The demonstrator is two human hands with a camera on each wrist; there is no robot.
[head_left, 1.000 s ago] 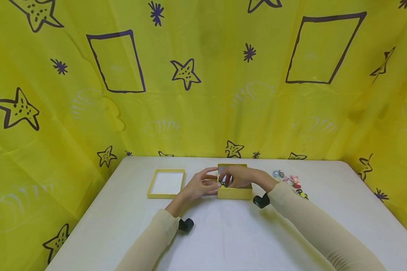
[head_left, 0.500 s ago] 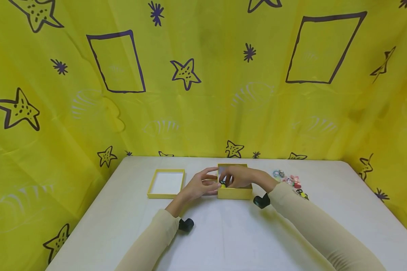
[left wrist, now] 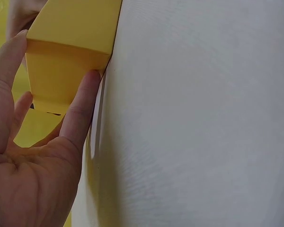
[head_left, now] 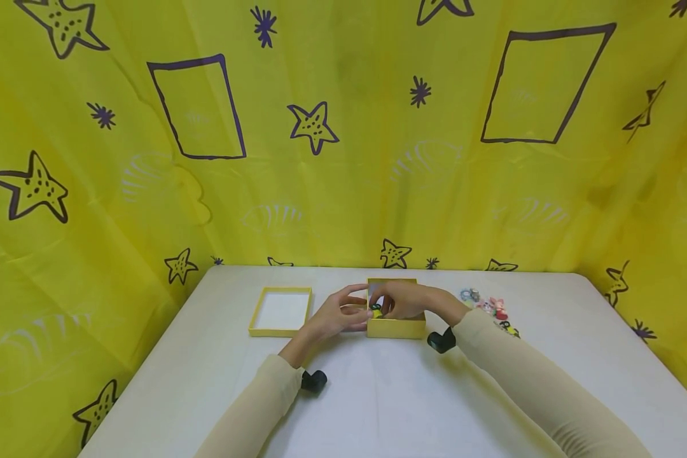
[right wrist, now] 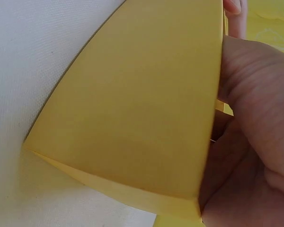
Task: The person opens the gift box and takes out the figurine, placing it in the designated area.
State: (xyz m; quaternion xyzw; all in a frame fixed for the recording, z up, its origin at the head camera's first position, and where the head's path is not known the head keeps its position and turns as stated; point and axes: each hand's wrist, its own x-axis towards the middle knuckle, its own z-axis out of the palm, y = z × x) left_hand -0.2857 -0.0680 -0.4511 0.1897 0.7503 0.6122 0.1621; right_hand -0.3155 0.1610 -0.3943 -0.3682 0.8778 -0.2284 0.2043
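My right hand (head_left: 403, 299) reaches over the rim into an open yellow box (head_left: 397, 328), fingers bent down. Its fingertips are at a small black-and-yellow figure (head_left: 376, 311) near the box's left inner side, and they appear to pinch it. In the right wrist view the box's near wall (right wrist: 142, 104) hides those fingertips. My left hand (head_left: 334, 313) steadies the box from the left with spread fingers. The left wrist view has one fingertip low on the box's end wall (left wrist: 61, 71), by the table, and another at its top corner.
A shallow yellow lid (head_left: 279, 310) with a white inside lies left of the box. Right of the box are small colourful trinkets: a blue ring-like one (head_left: 467, 294), a pink-and-red figure (head_left: 499, 308) and another black-and-yellow figure (head_left: 509, 329). A yellow curtain (head_left: 343, 191) hangs behind the white table (head_left: 343, 407).
The black-and-yellow figure in the box shows more of its yellow part now, having shifted slightly under my right fingers. Both hands, the box and the lid stay nearly in place.
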